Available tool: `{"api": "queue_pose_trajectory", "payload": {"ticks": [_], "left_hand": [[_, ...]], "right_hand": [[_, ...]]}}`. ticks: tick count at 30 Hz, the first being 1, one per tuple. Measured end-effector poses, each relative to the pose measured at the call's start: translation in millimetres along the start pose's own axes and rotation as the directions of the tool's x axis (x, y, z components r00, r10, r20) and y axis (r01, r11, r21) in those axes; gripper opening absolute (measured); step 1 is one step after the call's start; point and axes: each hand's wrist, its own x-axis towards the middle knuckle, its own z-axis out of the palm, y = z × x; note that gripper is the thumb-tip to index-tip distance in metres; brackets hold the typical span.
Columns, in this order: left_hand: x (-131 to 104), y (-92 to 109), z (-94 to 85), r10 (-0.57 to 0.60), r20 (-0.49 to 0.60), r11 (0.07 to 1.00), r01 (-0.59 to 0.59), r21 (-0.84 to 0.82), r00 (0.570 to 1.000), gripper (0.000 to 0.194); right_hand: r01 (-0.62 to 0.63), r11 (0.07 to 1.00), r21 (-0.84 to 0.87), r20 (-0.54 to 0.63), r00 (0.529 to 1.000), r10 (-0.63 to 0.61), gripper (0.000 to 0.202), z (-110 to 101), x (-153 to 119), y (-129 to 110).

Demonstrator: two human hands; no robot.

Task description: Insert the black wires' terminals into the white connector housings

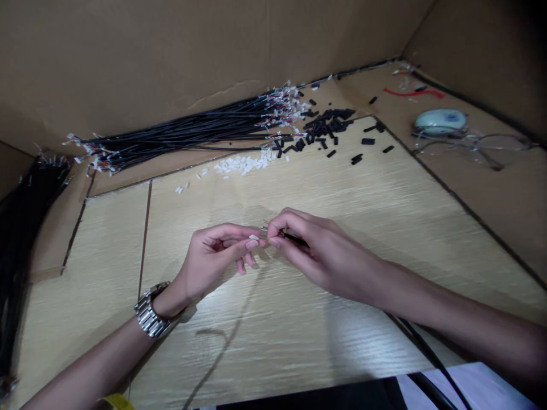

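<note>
Between the thumb and forefinger of my left hand [222,245] is a small white connector housing [253,237]. My right hand [311,242] pinches the wire end of a black cable [294,237], with thin wires poking out toward the connector. The two hands' fingertips nearly meet over the middle of the table. Whether any wire sits inside the housing I cannot tell. The cable passes under my right forearm and reappears below it, running to the table's front edge. A metal watch is on my left wrist.
Loose white connectors [245,163] and short black tube pieces [327,126] lie beyond my hands. Behind them is a bundle of black cables [183,128]; another bundle [25,228] hangs at left. Eyeglasses [474,142] and a pale mouse-shaped object [440,121] rest right. Cardboard walls [213,51] enclose the table.
</note>
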Motion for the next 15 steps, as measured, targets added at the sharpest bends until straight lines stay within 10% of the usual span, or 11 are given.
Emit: {"api": "queue_pose_trajectory", "payload": {"ticks": [6,15], "left_hand": [[-0.9,-1.1,-0.7,0.012,-0.002,0.999,-0.012,0.046,1.0,0.013],[-1.0,2.8,1.1,0.003,0.029,0.996,-0.006,0.094,1.0,0.011]], "right_hand": [[-0.265,0.95,0.167,0.091,0.963,0.253,0.012,-0.7,1.2,-3.1],[-0.309,0.923,0.229,0.116,0.95,0.289,0.015,1.5,1.8,-3.9]]}}
